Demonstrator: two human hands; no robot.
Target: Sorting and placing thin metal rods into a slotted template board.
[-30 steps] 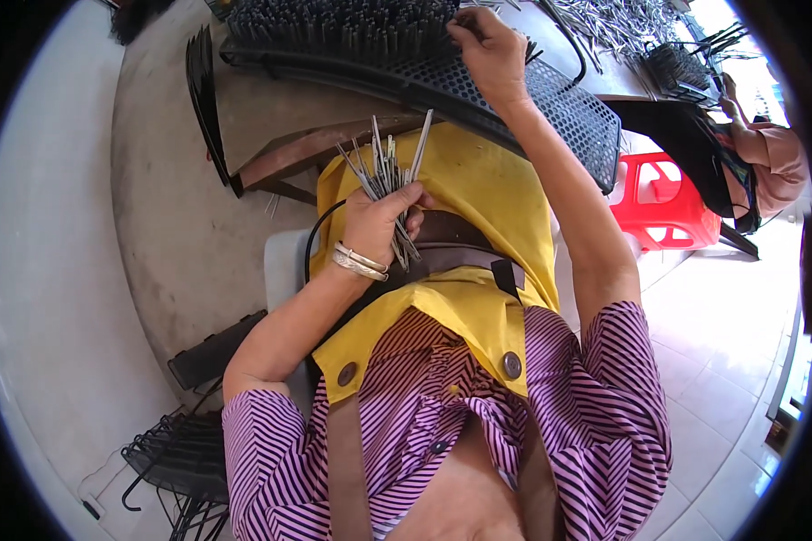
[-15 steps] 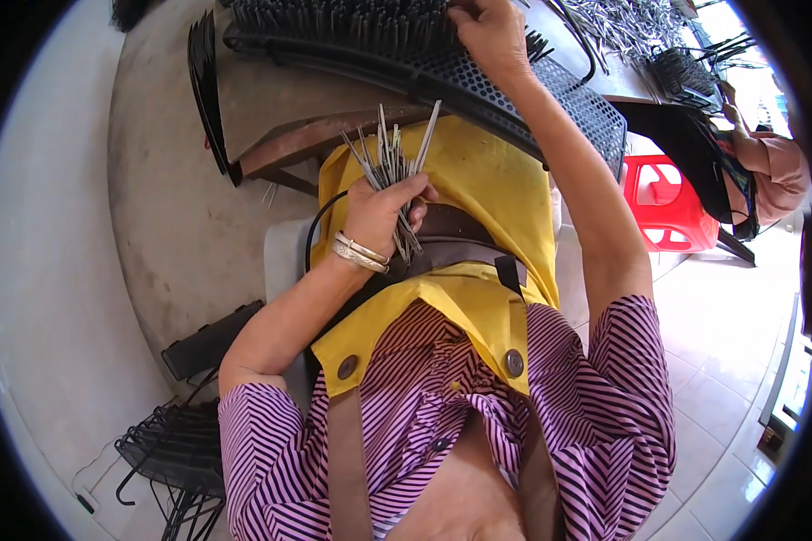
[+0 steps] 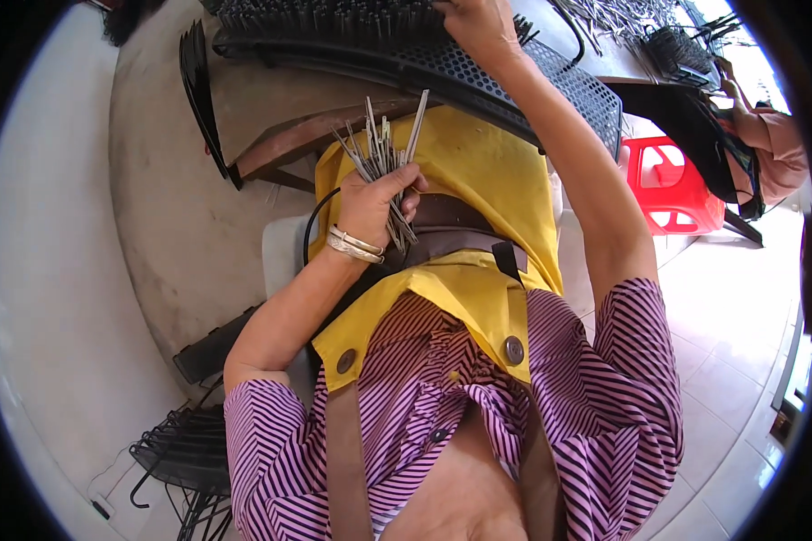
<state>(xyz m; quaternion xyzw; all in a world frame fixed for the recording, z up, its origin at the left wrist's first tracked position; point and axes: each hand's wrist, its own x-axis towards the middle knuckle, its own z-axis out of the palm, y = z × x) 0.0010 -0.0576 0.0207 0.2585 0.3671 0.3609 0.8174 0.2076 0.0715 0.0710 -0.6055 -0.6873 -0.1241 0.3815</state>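
My left hand [image 3: 370, 207] is closed round a bundle of thin grey metal strips [image 3: 383, 149], fanned out upward above my lap. Their lower ends stick out below my fingers. Farther off, my right hand [image 3: 480, 29] reaches over a black perforated rack [image 3: 564, 88], where many thin dark pieces [image 3: 334, 22] stand upright in close rows. The fingers of that hand are bent together at the edge of those rows. What they pinch, if anything, I cannot make out at the picture's top edge.
A worktable's brown edge [image 3: 284, 149] lies under the rack. Loose metal strips [image 3: 618, 18] are heaped at the far right. A red plastic stool [image 3: 672, 185] and another person [image 3: 771, 153] are on the right. Dark strips [image 3: 194, 90] hang at left; black wire items [image 3: 185, 451] lie lower left.
The view has shifted slightly. My right hand has moved a little up and left along the rows of upright pieces. The left hand keeps its hold on the bundle.
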